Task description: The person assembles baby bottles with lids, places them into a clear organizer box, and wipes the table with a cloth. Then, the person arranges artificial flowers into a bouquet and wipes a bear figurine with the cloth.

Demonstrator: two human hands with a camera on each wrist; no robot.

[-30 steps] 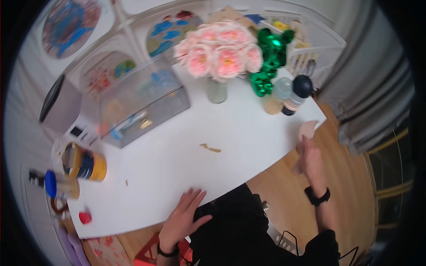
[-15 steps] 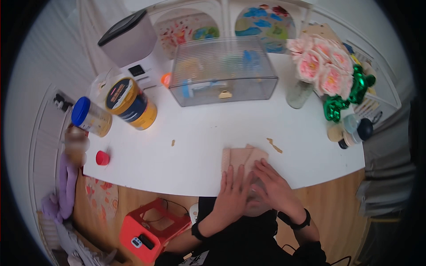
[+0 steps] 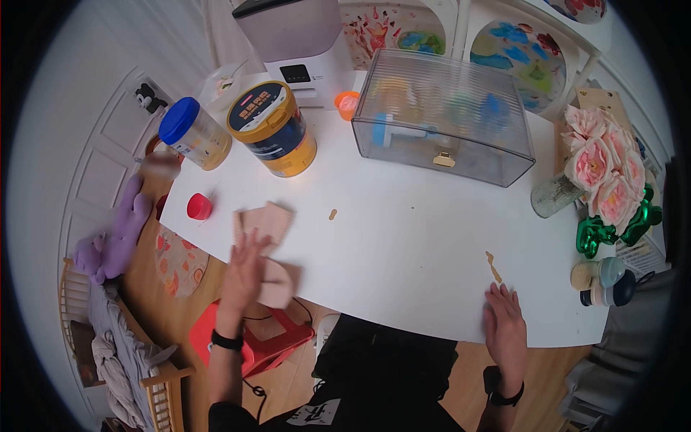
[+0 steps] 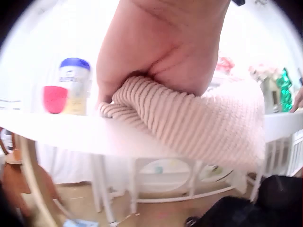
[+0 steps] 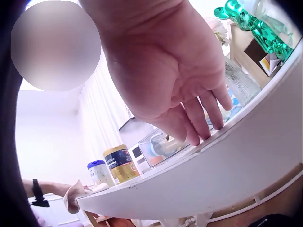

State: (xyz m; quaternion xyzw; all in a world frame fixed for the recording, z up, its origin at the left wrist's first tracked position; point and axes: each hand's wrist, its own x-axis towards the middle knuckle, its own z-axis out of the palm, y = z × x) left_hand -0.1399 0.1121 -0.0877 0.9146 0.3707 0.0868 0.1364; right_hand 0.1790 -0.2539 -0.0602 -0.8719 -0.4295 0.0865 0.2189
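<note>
My left hand (image 3: 247,277) lies on a pink ribbed cloth (image 3: 263,222) at the front left of the white table (image 3: 389,252), its fingers stretched over the fabric. Part of the cloth droops past the table edge. The left wrist view shows the ribbed folds of the cloth (image 4: 189,123) bunched under the palm. My right hand (image 3: 506,331) rests its fingertips near the front right edge, holding nothing, with fingers loosely extended. Just beyond them is a brown smear (image 3: 494,266); a smaller brown spot (image 3: 332,214) lies right of the cloth.
A red cup (image 3: 199,207), a blue-lidded jar (image 3: 196,135) and a yellow tub (image 3: 273,129) stand at the left. Behind are a white appliance (image 3: 317,72) and a clear grey box (image 3: 443,122). A flower vase (image 3: 554,196) and small bottles (image 3: 603,279) stand right. A red stool (image 3: 241,338) is below.
The cloth went from the right hand at the right edge, to under both hands at the front middle, to the left hand at the left. The right hand moved back rightward; the head view turned left.
</note>
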